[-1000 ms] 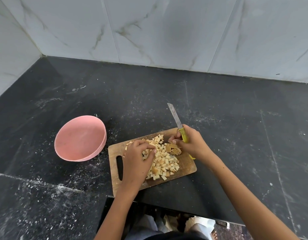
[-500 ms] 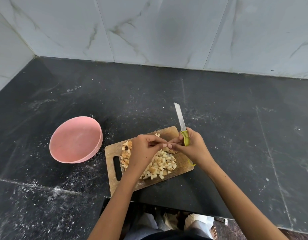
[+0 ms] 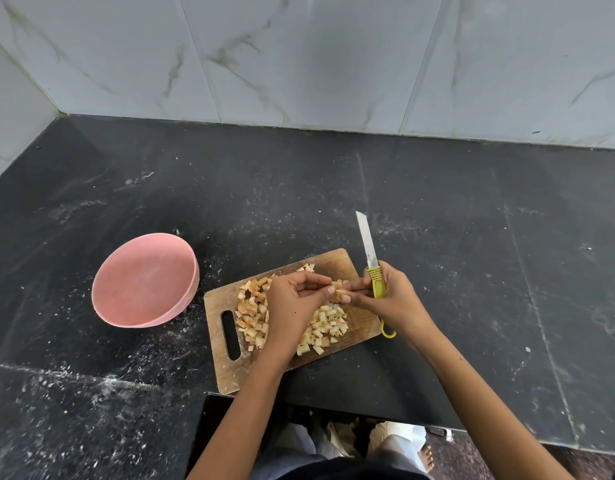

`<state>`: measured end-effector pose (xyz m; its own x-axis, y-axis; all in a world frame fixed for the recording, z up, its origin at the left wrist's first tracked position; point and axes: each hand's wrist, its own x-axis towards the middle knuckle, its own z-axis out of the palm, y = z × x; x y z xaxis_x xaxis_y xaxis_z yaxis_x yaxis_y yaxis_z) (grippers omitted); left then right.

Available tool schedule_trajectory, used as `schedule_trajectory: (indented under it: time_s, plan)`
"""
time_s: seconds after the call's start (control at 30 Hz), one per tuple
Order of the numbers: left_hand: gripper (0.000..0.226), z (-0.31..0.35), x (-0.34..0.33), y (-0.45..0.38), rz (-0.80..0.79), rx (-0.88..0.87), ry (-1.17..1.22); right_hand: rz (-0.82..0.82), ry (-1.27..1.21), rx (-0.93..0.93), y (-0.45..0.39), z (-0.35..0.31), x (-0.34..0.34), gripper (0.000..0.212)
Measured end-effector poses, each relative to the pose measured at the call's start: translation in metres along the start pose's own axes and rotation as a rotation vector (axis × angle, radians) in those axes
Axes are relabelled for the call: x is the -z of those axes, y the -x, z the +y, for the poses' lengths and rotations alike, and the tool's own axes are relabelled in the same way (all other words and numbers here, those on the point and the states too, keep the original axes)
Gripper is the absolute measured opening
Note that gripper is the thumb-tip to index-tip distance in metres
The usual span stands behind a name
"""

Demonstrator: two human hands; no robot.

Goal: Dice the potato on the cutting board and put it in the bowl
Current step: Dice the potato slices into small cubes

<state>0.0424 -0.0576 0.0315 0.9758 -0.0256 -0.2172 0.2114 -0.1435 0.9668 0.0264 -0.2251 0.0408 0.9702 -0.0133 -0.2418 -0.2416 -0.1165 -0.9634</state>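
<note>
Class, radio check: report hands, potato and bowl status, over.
Right hand grips knife, blade up. Both hands pinch one piece. Diced potato on board. Pink bowl empty, unobstructed.

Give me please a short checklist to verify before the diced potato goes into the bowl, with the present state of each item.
1. Bowl empty and beside the board: ok.
2. Potato dice heaped on the board, none seen on the counter: ok.
3. All pieces cut small: not ok; both hands hold one piece between the fingertips.
4. Knife blade pointing away from the left hand: ok.
5. Right hand free to scoop: not ok, it grips the knife.
</note>
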Motion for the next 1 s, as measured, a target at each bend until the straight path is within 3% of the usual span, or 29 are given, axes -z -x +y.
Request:
schedule_trajectory:
  time_s: [0.1,0.23,0.33,0.47,0.57,0.7,0.87,1.0]
  plan:
    - [0.012,0.004,-0.003,0.004,-0.016,0.065,0.062,0.016,-0.074,-0.010,0.003,-0.002,0.000,0.033]
    - [0.015,0.014,0.000,0.005,-0.066,0.385,0.433,-0.060,-0.348,-0.116,0.006,-0.005,0.004,0.031]
    - [0.017,0.018,0.006,0.007,-0.117,0.485,0.603,-0.091,-0.549,-0.202,0.006,-0.005,0.006,0.027]
    - [0.014,0.015,0.014,0.011,-0.052,0.305,0.341,-0.059,-0.237,-0.167,0.008,-0.005,0.003,0.033]
    - [0.013,0.008,0.017,0.013,0.008,0.133,0.138,-0.109,-0.176,-0.133,0.007,-0.008,-0.009,0.037]
    - [0.013,0.005,0.025,0.016,0.051,0.096,0.090,-0.098,-0.126,-0.097,0.002,-0.012,-0.024,0.037]
    - [0.014,0.002,0.041,0.018,0.058,0.206,0.229,-0.135,-0.077,-0.096,-0.006,-0.007,-0.041,0.031]
    - [0.013,-0.007,0.046,0.020,0.167,-0.043,-0.106,0.038,0.251,-0.011,-0.005,-0.002,-0.035,0.034]
